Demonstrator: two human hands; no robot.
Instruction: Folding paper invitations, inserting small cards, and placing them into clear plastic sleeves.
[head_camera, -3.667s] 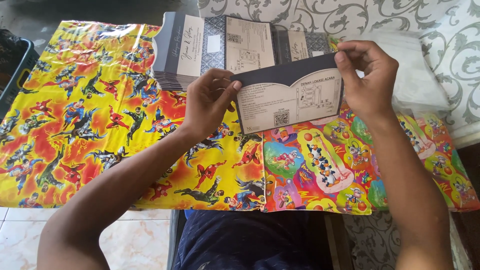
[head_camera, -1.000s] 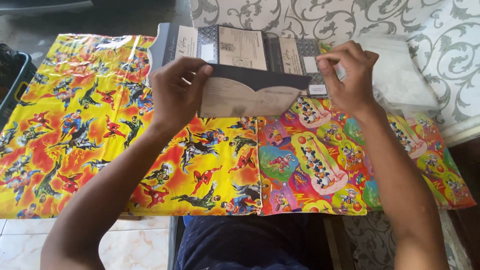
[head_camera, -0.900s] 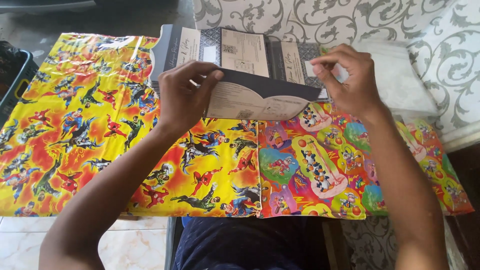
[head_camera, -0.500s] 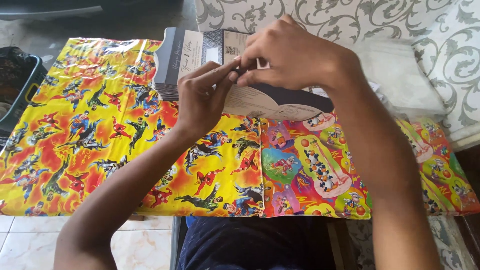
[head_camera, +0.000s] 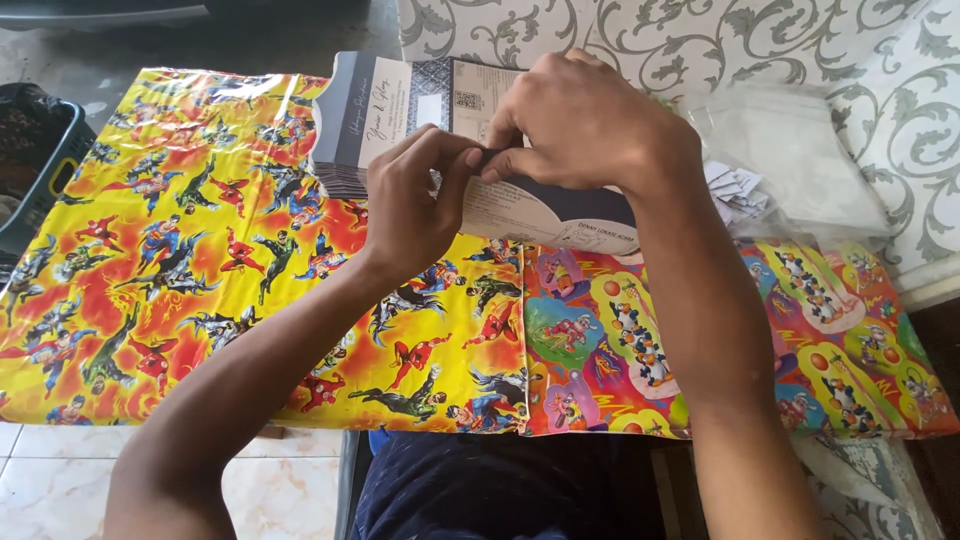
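Your right hand (head_camera: 590, 125) has crossed to meet your left hand (head_camera: 415, 195); both pinch the dark envelope (head_camera: 540, 210) above the wrapping paper (head_camera: 200, 270).

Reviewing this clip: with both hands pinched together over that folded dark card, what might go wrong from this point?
1. Both hands, left hand and right hand, pinch one spot on the folded card; it may crease or tear there.
2. The right forearm lies across the glossy wrapping paper; a shift could drag or wrinkle it.
3. The stack of cards sits right behind and might get nudged askew.
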